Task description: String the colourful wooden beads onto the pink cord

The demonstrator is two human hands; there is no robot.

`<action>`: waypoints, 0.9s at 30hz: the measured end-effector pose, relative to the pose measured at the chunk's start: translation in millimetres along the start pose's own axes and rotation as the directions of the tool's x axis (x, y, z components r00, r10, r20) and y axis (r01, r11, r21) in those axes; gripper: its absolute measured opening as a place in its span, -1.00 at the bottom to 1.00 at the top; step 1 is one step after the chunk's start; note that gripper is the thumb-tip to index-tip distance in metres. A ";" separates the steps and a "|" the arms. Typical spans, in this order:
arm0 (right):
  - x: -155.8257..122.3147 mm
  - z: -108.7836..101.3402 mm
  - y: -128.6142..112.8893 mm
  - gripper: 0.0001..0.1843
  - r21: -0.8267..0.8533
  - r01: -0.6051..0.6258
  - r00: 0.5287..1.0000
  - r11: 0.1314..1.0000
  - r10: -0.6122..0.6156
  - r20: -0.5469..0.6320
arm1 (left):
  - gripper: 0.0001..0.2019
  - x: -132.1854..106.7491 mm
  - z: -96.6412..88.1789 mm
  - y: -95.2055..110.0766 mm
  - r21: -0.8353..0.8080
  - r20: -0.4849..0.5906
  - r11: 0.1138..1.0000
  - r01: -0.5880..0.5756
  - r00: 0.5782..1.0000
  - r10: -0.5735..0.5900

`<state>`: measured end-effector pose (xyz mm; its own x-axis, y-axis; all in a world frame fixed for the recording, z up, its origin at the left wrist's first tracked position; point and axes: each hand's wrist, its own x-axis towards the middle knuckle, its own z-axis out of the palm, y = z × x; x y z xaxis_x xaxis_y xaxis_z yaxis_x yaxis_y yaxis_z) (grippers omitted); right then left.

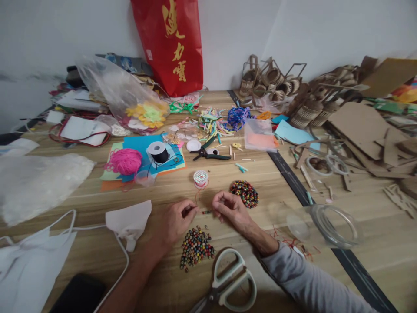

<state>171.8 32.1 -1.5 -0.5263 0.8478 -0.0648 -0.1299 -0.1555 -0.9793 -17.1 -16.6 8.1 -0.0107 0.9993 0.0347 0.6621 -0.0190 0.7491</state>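
Note:
A short row of small coloured beads sits on a thin red cord between my two hands. My left hand pinches the cord at the left of these beads. My right hand has its fingertips closed at the row's other end, where the cord is too fine to see clearly. From the left fingertips the cord runs back to a shiny spool. A pile of loose beads lies in front of my hands. Just beyond my right hand is a coil of strung beads.
White-handled scissors lie near the front edge. Pliers, a black thread spool and pink yarn lie farther back. At right are a clear tubing coil and cardboard pieces. A red bag stands against the wall.

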 end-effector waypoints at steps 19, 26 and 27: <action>2.4 0.7 3.1 -0.64 -0.008 -0.018 1.000 1.000 0.018 0.005 | -0.84 3.0 -21.2 5.8 0.209 0.371 0.976 -0.063 0.928 -0.020; 2.9 1.4 2.3 -0.62 -0.084 0.011 1.000 0.996 -0.010 0.017 | -0.90 7.3 -6.9 11.5 -0.184 0.170 0.977 0.112 0.982 -0.081; 3.0 1.4 2.1 -0.62 -0.092 0.013 1.000 0.996 -0.012 0.019 | -0.90 8.0 -4.9 10.4 -0.244 0.154 0.962 0.120 0.984 -0.084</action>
<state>168.8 33.6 -3.5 -0.5410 0.8396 -0.0497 -0.0592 -0.0970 -0.9935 -13.9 -8.9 19.4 0.0499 0.9902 -0.1305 0.4526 0.0941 0.8867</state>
